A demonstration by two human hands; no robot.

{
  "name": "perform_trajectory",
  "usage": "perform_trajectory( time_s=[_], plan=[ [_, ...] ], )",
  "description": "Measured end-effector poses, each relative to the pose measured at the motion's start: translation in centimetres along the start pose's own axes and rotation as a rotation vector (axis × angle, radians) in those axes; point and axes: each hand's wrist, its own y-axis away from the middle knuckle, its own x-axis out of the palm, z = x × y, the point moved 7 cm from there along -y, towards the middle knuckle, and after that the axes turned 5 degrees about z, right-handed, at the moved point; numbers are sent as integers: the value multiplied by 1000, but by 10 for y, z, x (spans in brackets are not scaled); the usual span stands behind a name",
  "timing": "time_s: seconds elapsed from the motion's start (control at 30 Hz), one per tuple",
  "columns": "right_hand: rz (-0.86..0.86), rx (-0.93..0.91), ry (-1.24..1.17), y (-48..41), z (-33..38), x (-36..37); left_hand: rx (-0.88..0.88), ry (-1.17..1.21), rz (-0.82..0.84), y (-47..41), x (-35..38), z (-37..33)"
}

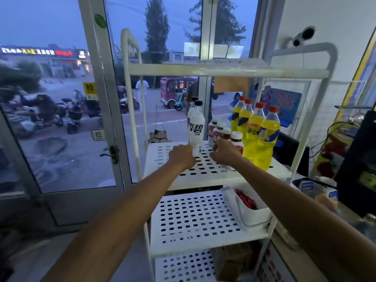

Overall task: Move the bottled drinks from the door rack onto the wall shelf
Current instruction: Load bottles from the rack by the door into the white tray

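Note:
Two white bottles (195,127) with black caps stand on the middle shelf (203,169) of a white perforated rack. My left hand (181,155) is curled against the base of the nearer white bottle, gripping it low down. Right of them stand several small brown bottles (237,138) with white caps and several yellow bottles (268,131) with red caps. My right hand (224,150) has curled fingers in front of the small brown bottles and hides their lower parts. Whether it holds one cannot be told.
The rack's top shelf (223,71) is bare above the bottles. On the lower shelf (193,220), a white basket (250,214) of red items sits at the right. A glass door (61,119) is at the left; a cluttered counter (325,192) lies to the right.

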Motion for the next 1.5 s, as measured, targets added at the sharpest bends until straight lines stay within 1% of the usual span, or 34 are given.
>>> perform_trajectory(
  time_s=[0.13,0.27,0.4,0.47,0.53,0.63,0.73,0.83,0.9,0.97,1.1,1.17,1.23,1.33,1.5],
  plan=[
    [-45,-37,-66,-29,3,-1,-66,34,24,-24,1,16],
    [-84,-12,-107,-53,2,-1,-129,62,47,-43,8,30],
    [-93,-21,-240,-76,9,4,-142,57,3,-75,8,42],
    [-129,-23,-276,-91,18,6,-132,70,-44,-91,6,48],
    [-173,10,-320,-105,27,6,-140,105,-39,-106,10,54],
    [-222,41,-339,-123,39,8,-110,216,-6,-128,17,57],
    [-266,28,-323,-139,43,16,-82,343,-62,-147,21,58],
    [-259,39,-293,-147,38,22,-49,440,-53,-163,25,60],
    [-279,47,-288,-146,30,20,-17,503,-28,-170,25,59],
    [-302,63,-294,-144,22,16,4,547,-37,-175,23,55],
    [-365,72,-241,-133,13,9,41,677,-162,-185,6,41],
    [-393,78,-256,-126,8,6,84,753,-233,-196,-3,32],
    [-408,82,-265,-121,5,6,111,812,-271,-204,-7,22],
    [-422,56,-276,-117,4,6,106,817,-271,-214,-4,13],
    [-410,-11,-438,-114,-3,22,77,790,-261,-206,-1,9]
  ],
)
